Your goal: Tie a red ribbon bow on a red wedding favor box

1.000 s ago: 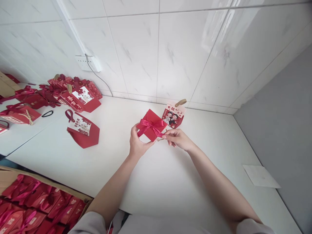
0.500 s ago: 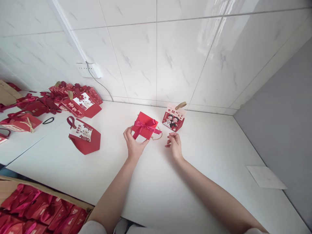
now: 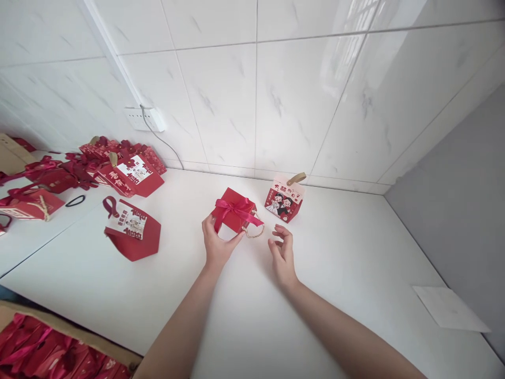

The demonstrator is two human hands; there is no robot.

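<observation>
My left hand point(image 3: 218, 245) has its thumb and fingers around the near side of a small red gift box point(image 3: 236, 197). A magenta ribbon bow point(image 3: 232, 208) is tied across the box, and a gold twisted-cord handle point(image 3: 254, 231) hangs at its right side. To the right of the box, my right hand point(image 3: 283, 258) is open and holds nothing, its fingers loosely curved and the thumb apart from them. Just beyond its fingertips stands a red and pink box point(image 3: 281, 205) with a cartoon couple on the front and a tan strap on top.
On the left lies a red box with a white label point(image 3: 138, 239). Several more red boxes point(image 3: 136, 176) crowd the back left by the wall socket point(image 3: 144, 119). A carton point(image 3: 74, 331) of ribboned red boxes is at the lower left. A white sheet point(image 3: 450, 309) lies at the right edge.
My right hand's fingers have spread further apart. The gift box, still in my left hand, has tipped slightly so that more of its right side shows. The camera view has shifted a little.
</observation>
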